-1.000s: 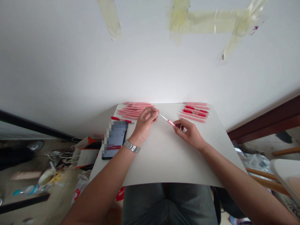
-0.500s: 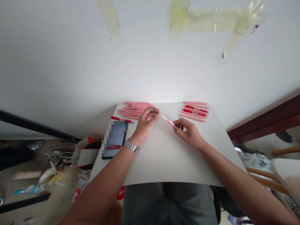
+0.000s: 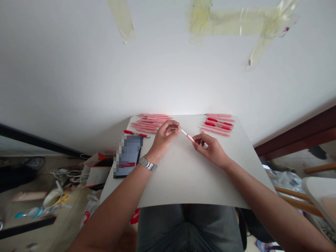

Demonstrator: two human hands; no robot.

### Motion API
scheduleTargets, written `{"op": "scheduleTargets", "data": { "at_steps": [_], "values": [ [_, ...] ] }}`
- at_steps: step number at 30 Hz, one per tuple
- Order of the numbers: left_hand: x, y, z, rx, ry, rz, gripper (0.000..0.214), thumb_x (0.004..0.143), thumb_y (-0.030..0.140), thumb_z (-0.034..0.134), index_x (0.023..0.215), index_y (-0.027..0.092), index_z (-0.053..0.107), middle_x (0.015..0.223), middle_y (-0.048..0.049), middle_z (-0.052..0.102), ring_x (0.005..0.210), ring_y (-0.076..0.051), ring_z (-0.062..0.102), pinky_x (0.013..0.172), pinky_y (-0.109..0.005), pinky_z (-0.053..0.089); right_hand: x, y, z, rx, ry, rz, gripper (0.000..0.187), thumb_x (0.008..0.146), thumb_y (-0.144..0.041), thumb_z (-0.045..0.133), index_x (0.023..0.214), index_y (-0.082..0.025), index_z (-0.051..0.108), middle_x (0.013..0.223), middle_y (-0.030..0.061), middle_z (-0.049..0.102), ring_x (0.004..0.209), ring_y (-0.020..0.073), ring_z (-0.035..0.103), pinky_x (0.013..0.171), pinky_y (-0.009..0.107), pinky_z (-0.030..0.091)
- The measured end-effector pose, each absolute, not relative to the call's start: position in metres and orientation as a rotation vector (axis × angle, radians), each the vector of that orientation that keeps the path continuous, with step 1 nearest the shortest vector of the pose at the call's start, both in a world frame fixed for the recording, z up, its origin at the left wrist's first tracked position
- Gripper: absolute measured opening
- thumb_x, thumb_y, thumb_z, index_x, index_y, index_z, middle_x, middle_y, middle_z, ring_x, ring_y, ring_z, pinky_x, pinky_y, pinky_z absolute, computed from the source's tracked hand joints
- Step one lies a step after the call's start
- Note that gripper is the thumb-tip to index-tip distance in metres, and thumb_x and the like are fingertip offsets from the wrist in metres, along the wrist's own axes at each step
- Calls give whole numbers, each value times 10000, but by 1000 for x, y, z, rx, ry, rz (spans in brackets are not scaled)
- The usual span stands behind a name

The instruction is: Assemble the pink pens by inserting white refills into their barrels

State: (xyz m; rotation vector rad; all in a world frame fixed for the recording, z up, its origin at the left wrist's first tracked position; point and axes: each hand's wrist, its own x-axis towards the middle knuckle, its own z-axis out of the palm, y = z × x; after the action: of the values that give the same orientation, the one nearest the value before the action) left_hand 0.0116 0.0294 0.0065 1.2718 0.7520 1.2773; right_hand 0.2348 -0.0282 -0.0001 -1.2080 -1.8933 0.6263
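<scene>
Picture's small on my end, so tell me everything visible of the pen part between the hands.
The pen part is slim: a pink, plastic-looking barrel with a thin, whitish rod extending from it. It slants up-left in view, seemingly above the table. The right hand pinches the barrel; the left hand holds the rod's far end.

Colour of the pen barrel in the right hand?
The pen barrel is pinkish red; it shows in the head view, the only one.
</scene>
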Motion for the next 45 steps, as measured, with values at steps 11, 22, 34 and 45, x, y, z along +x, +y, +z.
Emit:
{"op": "scheduleTargets", "data": {
  "at_steps": [11,22,34,45],
  "values": [
    [12,28,9,1282,753,1260,276,842,353,841,1047,232,701,1189,-61,704,946,-153,619,807,-269,492,236,-28,-1,-1206,-1888,629,111,993,-308,606,1036,-244,685,864,35,687,774,193,627,708,340,504],
    [11,30,8,1228,772,1215,264,866,405,809,1051,239,721,1031,-41,718,874,-144,631,786,-274,486,239,-26,-1,-1182,-1794,589,125,999,-351,604,1035,-243,658,855,32,668,765,191,615,690,346,508],
    [14,27,-5,1735,881,1080,206,989,401,654,1074,226,724,1064,-78,726,974,-211,677,865,-332,509,246,-20,2,-1240,-1634,503,136,991,-363,616,994,-231,647,862,38,671,755,189,613,688,341,515],
    [32,21,-16,2316,820,873,289,977,237,635,1256,281,695,1168,-89,680,1110,-279,643,1004,-450,492,255,-13,-3,-1279,-1456,473,148,971,-367,644,987,-222,665,949,56,728,814,201,662,729,350,543]
  ]
}}
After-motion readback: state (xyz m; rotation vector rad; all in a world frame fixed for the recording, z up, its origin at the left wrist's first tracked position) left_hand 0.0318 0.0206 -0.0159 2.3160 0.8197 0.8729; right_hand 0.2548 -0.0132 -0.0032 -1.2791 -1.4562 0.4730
